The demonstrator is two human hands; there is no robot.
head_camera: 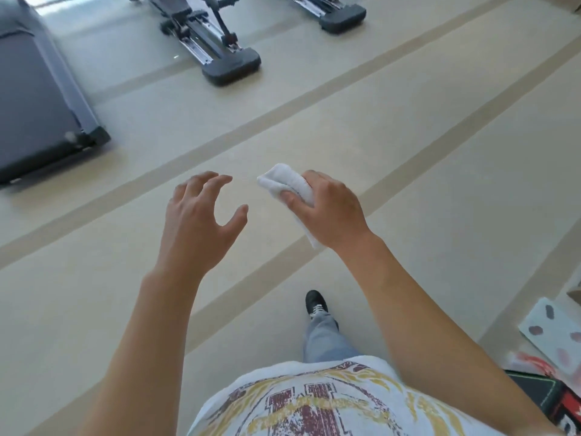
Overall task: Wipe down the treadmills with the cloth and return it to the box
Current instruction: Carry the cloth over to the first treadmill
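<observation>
Right hand [327, 209] clamps the bunched white cloth [286, 180]; left hand [198, 221] beside it, fingers spread, empty. The grey treadmill deck [37, 102] lies well ahead-left of the cloth: walk over, keep the wad tight, arrive ready to wipe.

Both arms reach forward — left hand [201, 221] spread, fingers curled; right hand [327, 212] fisted, gripping.

A beige floor [408, 152] with darker tan stripes [251, 121] running diagonally spreads under everything. Two black rowing-type machines [217, 42] with chrome rails stand at the top of the view. A black shoe [316, 302] and grey trouser leg [323, 338] show below. Patterned sheets [556, 332] and a dark printed item [547, 394] lie at the lower right edge.
</observation>
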